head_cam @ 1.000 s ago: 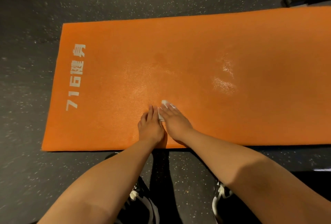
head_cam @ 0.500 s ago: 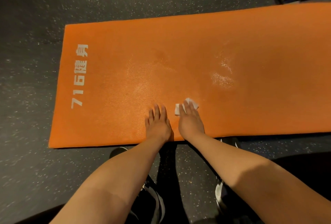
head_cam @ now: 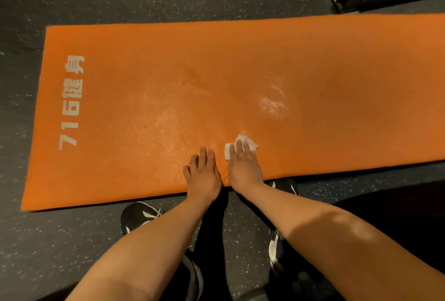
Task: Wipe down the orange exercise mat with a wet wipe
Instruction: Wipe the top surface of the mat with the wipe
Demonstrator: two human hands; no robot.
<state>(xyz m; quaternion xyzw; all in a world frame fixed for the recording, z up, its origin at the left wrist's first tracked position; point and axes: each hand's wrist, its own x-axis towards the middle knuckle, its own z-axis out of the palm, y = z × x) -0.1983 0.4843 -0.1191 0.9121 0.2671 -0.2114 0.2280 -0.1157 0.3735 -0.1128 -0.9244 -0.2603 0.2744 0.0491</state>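
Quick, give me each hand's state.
Left hand: open, flat on the orange mat.
Right hand: open, pressing the wet wipe down.

- The print "716健身" (head_cam: 71, 103) stands in pale, off-white characters on the orange exercise mat (head_cam: 240, 59), close to its left short edge.
- The line runs along that short edge, turned sideways. The digits "716" lie toward the mat's near left corner, and the two characters "健身" lie toward its far left corner.
- White marks on the black shoes (head_cam: 142, 216) are too partly hidden to read as any brand.
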